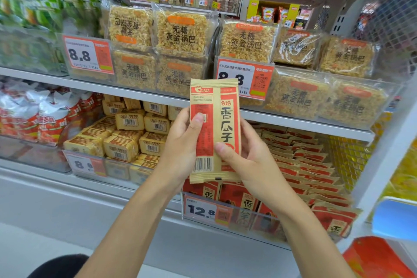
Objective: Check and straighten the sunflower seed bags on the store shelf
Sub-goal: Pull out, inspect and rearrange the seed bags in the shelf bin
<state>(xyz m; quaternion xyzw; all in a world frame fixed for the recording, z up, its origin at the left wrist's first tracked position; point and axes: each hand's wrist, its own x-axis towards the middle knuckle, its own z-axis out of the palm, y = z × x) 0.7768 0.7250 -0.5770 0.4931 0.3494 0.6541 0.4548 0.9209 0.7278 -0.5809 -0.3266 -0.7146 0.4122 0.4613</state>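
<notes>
The white metal store shelf [140, 95] fills the view, its boards running across from left to right and slanting down toward the right. On the board above the held bag lie clear-wrapped slabs of golden puffed-rice crackers [182, 31], stacked two high behind a clear plastic front rail. Below and to the right of the held bag, a row of red and tan paper sunflower seed bags [313, 165] stands packed one behind another in a clear bin, with a white and orange price tag reading 12.8 [204, 211] clipped to the bin's front. Left of the held bag sit small tan blocks of wrapped snacks with barcodes [129, 121], piled loosely. The single tan and red sunflower seed bag [214, 131] is held upright in front of the shelf, clear of the row, its printed face and barcode toward the camera, its top edge overlapping an 8.8 price tag [244, 79] on the upper board. The left hand [182, 142] clamps the bag's left edge, thumb [197, 122] pressed on the front. The right hand [252, 160] grips the right edge lower down, thumb across the front, fingers behind.
</notes>
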